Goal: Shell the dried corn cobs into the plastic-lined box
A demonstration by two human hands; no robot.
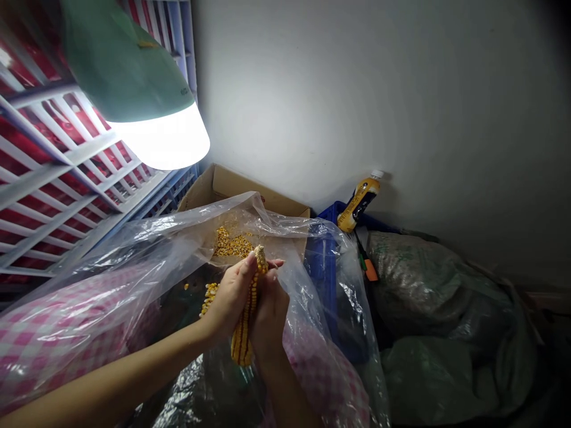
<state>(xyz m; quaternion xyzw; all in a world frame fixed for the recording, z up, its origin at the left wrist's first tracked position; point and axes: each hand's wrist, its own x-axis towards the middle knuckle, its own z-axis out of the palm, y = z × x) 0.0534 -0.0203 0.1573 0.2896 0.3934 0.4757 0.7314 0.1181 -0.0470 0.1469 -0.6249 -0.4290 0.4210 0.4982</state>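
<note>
A dried corn cob [243,339] stands between my two hands, tip up, with dark bare rows showing among its yellow kernels and a pale tip. My left hand [232,294] is closed on the cob's left side, thumb pressed near the tip. From the right, my right hand [271,306] wraps the cob; most of its fingers are hidden. Beyond the hands, loose corn kernels [232,244] lie on clear plastic sheeting [178,249]. More kernels [209,296] sit just left of my left hand, partly covered by it.
A lit green lamp [134,77] hangs at upper left before a slatted plastic crate [49,160]. Behind the sheeting is a cardboard box [285,207]. On the right are a blue crate [322,261], a yellow bottle [360,201] and a full sack [410,273]. Pink checked cloth [80,303] lies under the plastic.
</note>
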